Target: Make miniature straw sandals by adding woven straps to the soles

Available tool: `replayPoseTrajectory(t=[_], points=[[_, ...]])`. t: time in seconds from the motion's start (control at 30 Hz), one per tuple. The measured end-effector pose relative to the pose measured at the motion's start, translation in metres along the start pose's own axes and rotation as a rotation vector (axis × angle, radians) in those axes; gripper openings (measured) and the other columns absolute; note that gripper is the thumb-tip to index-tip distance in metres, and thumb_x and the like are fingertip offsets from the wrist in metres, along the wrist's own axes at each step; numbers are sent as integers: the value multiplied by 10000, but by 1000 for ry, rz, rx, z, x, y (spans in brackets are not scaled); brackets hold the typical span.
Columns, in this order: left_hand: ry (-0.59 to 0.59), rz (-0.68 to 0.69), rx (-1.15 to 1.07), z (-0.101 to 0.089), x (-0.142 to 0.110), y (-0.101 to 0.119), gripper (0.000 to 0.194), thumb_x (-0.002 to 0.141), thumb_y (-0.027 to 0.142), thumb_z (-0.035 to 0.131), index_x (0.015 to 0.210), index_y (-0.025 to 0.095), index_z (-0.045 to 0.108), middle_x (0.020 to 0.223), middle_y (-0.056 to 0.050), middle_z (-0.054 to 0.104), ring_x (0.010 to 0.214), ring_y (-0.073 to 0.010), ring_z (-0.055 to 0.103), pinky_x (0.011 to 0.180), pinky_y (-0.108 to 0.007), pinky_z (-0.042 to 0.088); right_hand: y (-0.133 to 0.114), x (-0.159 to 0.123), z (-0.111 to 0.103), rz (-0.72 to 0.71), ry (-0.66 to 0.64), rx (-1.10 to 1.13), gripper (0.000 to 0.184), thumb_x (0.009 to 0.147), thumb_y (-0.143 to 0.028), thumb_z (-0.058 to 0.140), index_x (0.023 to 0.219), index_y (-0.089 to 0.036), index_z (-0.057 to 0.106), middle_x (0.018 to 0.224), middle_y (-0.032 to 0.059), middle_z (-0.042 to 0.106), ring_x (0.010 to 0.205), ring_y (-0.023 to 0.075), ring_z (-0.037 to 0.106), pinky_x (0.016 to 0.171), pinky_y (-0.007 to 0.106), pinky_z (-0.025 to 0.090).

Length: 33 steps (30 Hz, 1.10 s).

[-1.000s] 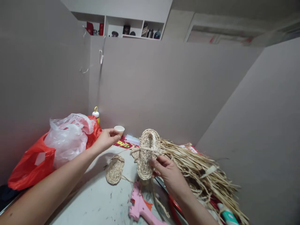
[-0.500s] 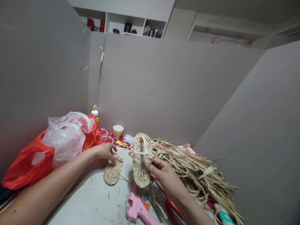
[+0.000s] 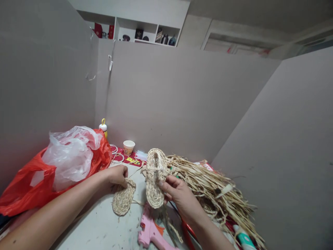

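Note:
In my right hand [image 3: 175, 189] is a braided straw slipper sole [image 3: 155, 198], pinched at its right edge and held upright above the table. It is a long oval with a slit down the middle and a strand across it; something shiny shows near that strand. My left hand [image 3: 118, 175] has its fingers closed on the top edge of a second, smaller oval straw sole [image 3: 123, 199], just left of the first. A thin straw strand runs from this smaller sole toward the right. Below the larger sole lies a pink glue gun [image 3: 151, 227].
A heap of dry straw [image 3: 208, 184] spreads to the right, near a green-and-white tube [image 3: 244, 239]. Red and clear plastic bags [image 3: 70, 156] bulge at the left. A paper cup [image 3: 129, 147] and a yellow-white bottle [image 3: 103, 128] stand by the grey partition [image 3: 166, 93].
My left fingers have closed on the smaller sole's top edge, and it now looks slightly raised. My right hand keeps the larger sole nearly still. The whole view has shifted a little.

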<state>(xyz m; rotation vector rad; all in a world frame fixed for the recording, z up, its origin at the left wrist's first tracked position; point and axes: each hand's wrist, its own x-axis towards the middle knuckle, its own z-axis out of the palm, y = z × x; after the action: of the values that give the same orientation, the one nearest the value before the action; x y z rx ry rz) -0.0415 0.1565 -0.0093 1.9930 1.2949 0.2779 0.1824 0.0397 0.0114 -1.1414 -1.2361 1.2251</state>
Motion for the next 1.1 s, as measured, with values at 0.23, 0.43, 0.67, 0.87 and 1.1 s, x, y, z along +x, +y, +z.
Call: replayPoseTrajectory(t=[0.23,0.43,0.67,0.87,1.1], points=[[25,63,-255,-7,-3,4,447,395,140,695,828,191,597,634,40,562,564,-152,497,511,-243,344,1,3,-3,-36,33,6,276,672,-426,755,720,-167,671,648,-13,608,523,109,485,454,220,413],[177,248,-642,-26,-8,18,307,583,215,600,885,160,620,813,-39,639,685,-148,550,570,-231,380,3,3,-3,-43,20,-1,280,674,-432,753,740,-172,675,672,-5,624,503,99,470,446,212,404],[346,383,-933,-33,-12,31,368,658,263,658,1010,179,596,929,-60,661,739,-141,582,635,-240,427,5,0,2,-33,-35,-43,280,658,-435,765,693,-172,674,617,-14,578,521,109,472,454,215,407],[352,381,-1100,-24,-16,40,360,629,190,694,981,172,617,831,-37,667,686,-132,589,594,-239,431,5,-3,5,-39,-74,-62,309,702,-457,733,829,-176,709,654,-5,583,552,110,476,472,206,386],[366,373,-1222,-14,-14,45,503,590,130,707,1081,161,600,934,-69,693,821,-162,635,753,-273,467,-1,-4,10,-42,-43,-75,336,675,-475,745,707,-154,654,606,-19,552,504,90,442,444,195,381]])
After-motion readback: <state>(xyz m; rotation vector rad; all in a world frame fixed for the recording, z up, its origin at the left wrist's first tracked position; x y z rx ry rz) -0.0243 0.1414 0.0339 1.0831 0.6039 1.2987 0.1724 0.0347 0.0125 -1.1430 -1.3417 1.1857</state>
